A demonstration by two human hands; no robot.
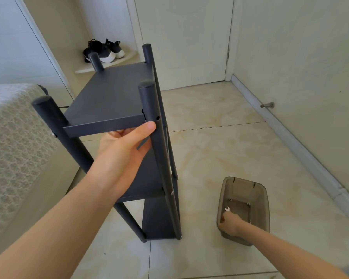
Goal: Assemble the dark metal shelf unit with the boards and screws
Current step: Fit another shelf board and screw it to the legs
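Two grips — left hand (pixel 125 150) round shelf unit (pixel 109 97), right hand (pixel 230 223) round wrench (pixel 227 208) in bin (pixel 263 200).

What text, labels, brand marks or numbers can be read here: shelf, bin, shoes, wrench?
None readable.
shelf unit: plain dark surfaces, no label or number in view.
plastic bin: no marking visible.
shoes: any logo is too small to make out.
wrench: too small to read any stamp.
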